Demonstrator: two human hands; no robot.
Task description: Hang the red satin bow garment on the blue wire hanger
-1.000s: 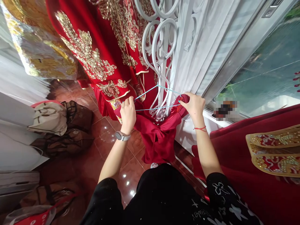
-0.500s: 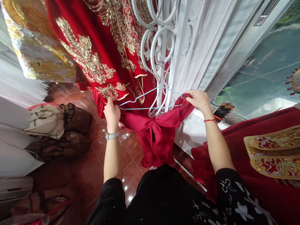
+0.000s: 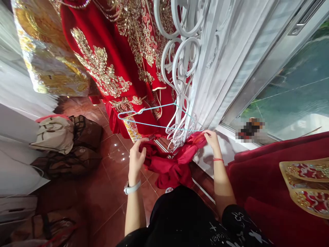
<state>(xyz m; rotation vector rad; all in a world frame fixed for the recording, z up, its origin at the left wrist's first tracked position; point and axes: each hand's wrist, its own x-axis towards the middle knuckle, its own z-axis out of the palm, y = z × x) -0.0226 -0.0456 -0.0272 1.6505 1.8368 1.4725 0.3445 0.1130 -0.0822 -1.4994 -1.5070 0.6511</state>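
Note:
A red satin dress (image 3: 177, 173) with a gathered front hangs between my two hands, low in front of my body. My left hand (image 3: 137, 156) is closed on its left upper edge, below the free left end of a light blue hanger (image 3: 159, 106). On the other side my right hand (image 3: 212, 139) pinches the dress's right upper edge, close to the hanger's right end. Whether cloth still sits on that end, I cannot tell. The hanger's metal hook is up against a white scrolled metal stand (image 3: 186, 58).
Red gowns with gold embroidery (image 3: 102, 75) and a gold-and-silver garment (image 3: 48, 51) hang at the left. Bags (image 3: 55, 133) lie on the tiled floor (image 3: 115, 171). A window (image 3: 288, 85) and another dark red garment (image 3: 257, 171) are at the right.
The dress has come down off the hanger's left end and sagged toward me. My left hand moved down and right, my right hand down. The hanger's left end now tilts out bare.

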